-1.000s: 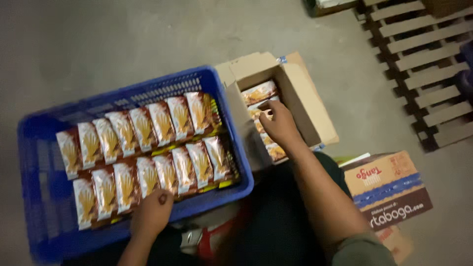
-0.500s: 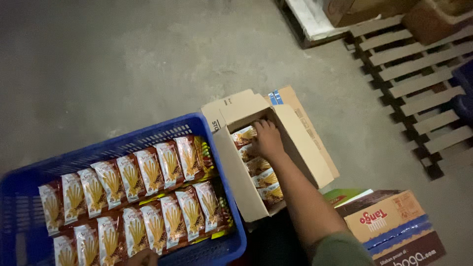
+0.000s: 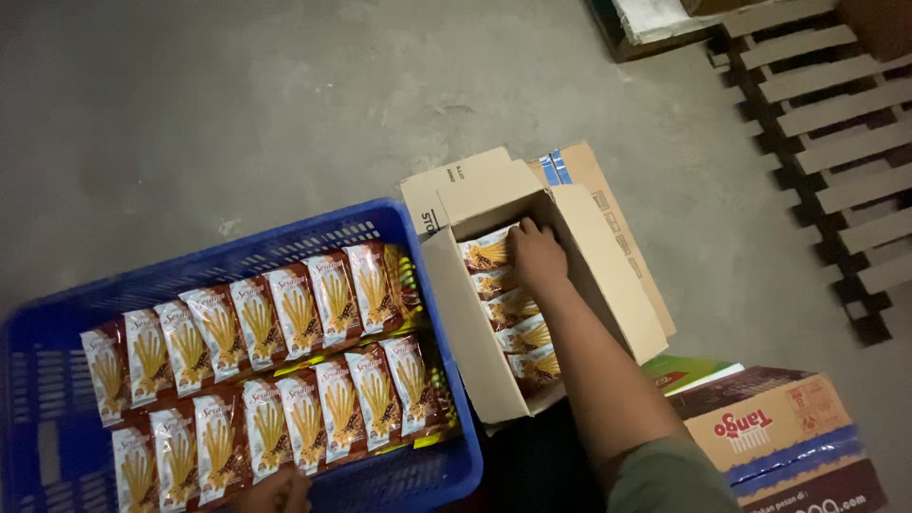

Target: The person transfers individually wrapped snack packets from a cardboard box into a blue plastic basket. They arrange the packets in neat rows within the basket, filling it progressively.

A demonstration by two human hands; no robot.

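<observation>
Right hand: the right hand (image 3: 538, 258) is reached down into an open cardboard box (image 3: 608, 285), palm down, with the fingers (image 3: 521, 237) curled onto the top snack packet (image 3: 486, 253) at the far end of the row. Whether the packet is gripped or only touched cannot be told.

Left hand: only the knuckles of the left hand (image 3: 275, 494) are seen at the bottom edge, at the near rim of the blue plastic crate (image 3: 57, 323). How far its fingers are open cannot be told, and nothing can be seen held in them.

Packets in the box: a single row of snack packets is stood on edge, running from the right fingers back toward the person, under the forearm.

Packets in the crate: two rows of the same red-and-white snack packets (image 3: 285, 361) are laid flat, just beyond the left fingers and to the left of the right fingers.

Box and crate: the box is stood just beside the crate's right wall.

Surroundings: a printed carton (image 3: 779, 437) is seen near the right elbow, a wooden pallet (image 3: 826, 123) well beyond the right fingers, all on a grey concrete floor (image 3: 237, 104).
</observation>
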